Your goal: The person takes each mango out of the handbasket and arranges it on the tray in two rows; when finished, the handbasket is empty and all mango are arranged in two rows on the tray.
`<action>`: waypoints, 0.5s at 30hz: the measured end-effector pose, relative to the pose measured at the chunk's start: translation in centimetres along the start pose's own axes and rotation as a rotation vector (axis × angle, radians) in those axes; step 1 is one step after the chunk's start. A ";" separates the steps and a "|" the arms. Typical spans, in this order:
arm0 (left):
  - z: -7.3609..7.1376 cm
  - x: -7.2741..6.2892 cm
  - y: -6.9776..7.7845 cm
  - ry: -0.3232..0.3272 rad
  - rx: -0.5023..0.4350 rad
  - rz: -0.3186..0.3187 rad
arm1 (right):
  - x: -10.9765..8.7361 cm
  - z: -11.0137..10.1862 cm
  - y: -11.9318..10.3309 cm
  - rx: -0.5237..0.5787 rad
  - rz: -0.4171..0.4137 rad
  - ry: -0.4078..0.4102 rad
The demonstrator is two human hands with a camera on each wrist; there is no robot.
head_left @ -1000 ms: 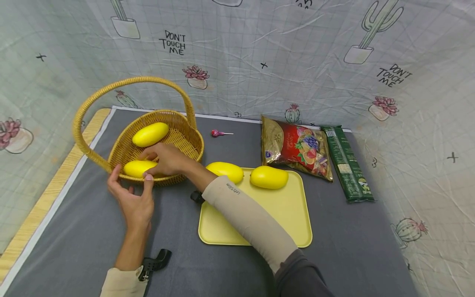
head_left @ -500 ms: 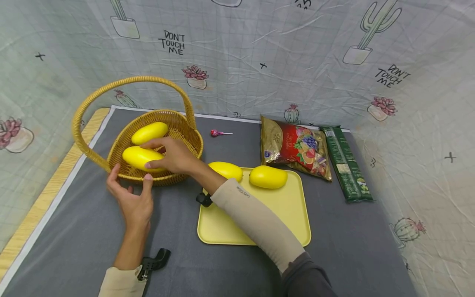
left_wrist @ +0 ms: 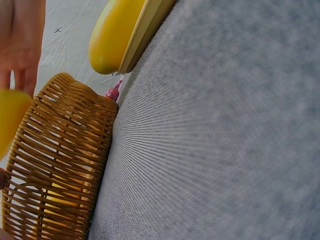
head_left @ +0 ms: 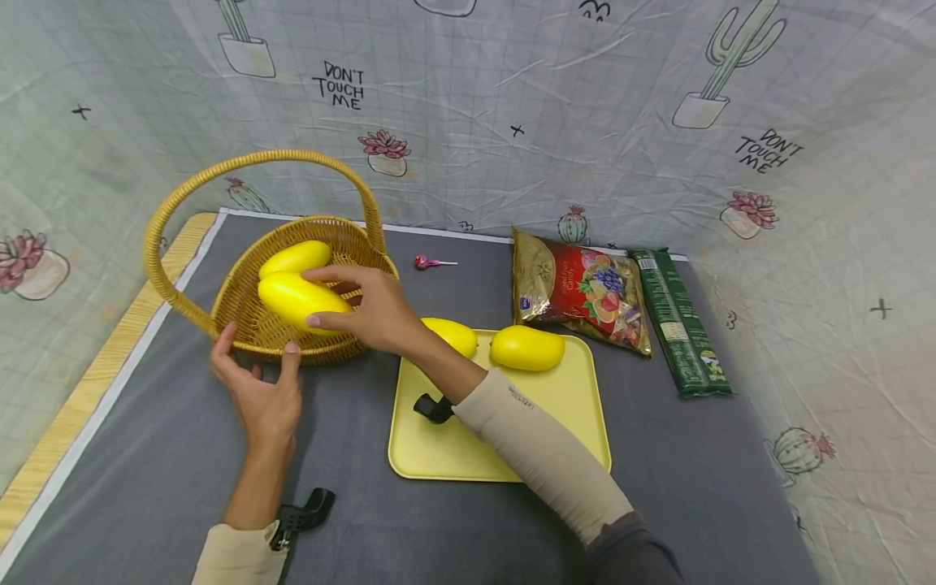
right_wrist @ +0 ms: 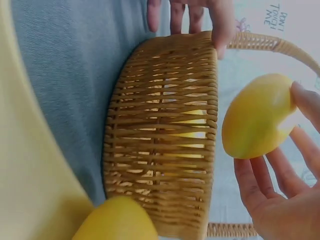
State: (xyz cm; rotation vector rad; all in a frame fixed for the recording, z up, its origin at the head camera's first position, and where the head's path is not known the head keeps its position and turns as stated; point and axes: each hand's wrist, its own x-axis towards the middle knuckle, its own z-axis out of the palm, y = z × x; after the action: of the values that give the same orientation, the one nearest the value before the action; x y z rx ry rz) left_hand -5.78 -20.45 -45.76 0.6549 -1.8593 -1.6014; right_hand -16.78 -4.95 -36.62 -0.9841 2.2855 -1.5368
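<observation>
My right hand (head_left: 383,313) holds a yellow mango (head_left: 298,301) between thumb and fingers, raised over the wicker basket (head_left: 366,262). In the right wrist view this mango (right_wrist: 257,117) is above the basket's rim, apart from it. Another mango (head_left: 295,257) lies inside the basket, partly seen through the weave. At the basket's near side, my left hand (head_left: 263,398) holds the rim; in the right wrist view one digit reaches over it while other fingers stay outside. Two more mangoes, one at the left (head_left: 452,335) and one at the right (head_left: 528,348), lie on a yellow tray (head_left: 504,447).
A lollipop (head_left: 433,262) lies behind the tray. Farther right are a red and gold candy bag (head_left: 581,288) and a long green packet (head_left: 680,325). The basket's tall handle (head_left: 270,156) arches over it. A printed curtain (head_left: 468,122) stands behind the grey table (head_left: 351,455).
My right hand has lifted the near mango from the basket's floor and moved it up and rightward. The left hand has stayed at the rim.
</observation>
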 end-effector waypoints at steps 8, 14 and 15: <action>0.0 -0.1 0.1 0.014 0.007 0.009 | -2.8 -1.5 0.5 0.105 -0.028 0.053; 0.0 -0.1 0.1 0.006 -0.007 0.012 | -5.3 -2.7 0.8 0.096 -0.016 0.060; 0.0 -0.1 0.1 0.006 -0.009 0.013 | -5.7 -2.9 0.8 0.086 -0.010 0.060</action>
State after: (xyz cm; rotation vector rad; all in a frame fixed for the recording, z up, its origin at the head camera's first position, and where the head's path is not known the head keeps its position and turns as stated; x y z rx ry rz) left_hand -5.71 -20.32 -45.69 0.6418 -1.8476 -1.5965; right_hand -14.34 0.96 -37.07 -0.9408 2.2362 -1.6752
